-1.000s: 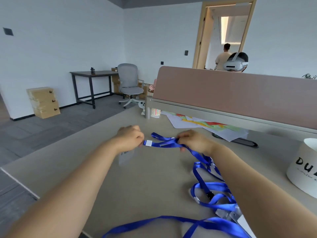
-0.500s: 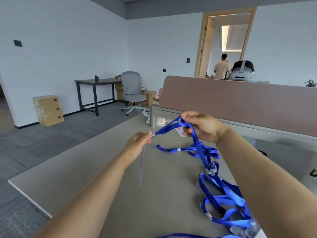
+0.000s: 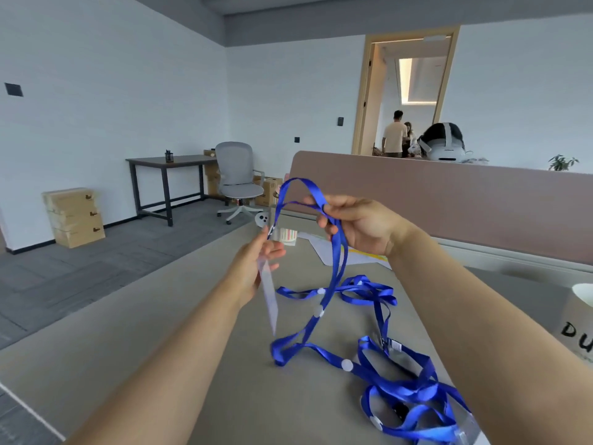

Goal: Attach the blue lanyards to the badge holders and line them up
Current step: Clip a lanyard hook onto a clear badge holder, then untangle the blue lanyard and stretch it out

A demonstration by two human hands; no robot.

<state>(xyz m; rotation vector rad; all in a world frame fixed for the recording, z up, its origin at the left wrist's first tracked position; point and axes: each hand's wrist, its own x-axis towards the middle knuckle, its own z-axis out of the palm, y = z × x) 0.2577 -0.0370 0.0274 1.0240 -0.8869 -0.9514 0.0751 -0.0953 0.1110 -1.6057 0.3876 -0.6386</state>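
A: Hanging from what, that clear badge holder [image 3: 269,293]?

B: From the left hand [image 3: 253,268]. Its grip pinches the holder's top edge, so it dangles edge-on above the table [image 3: 160,332].

A: And the blue lanyard [image 3: 335,261]?

B: Its strap meets the holder's top at the left fingertips and loops up to the raised right hand [image 3: 359,226], whose grip is curled round it. The rest trails down onto the table.

A: Around that?

B: A tangle of lanyards [image 3: 414,393] lies by the right forearm, a white tub [image 3: 577,322] stands at the right edge, and there's a partition [image 3: 449,200] behind.
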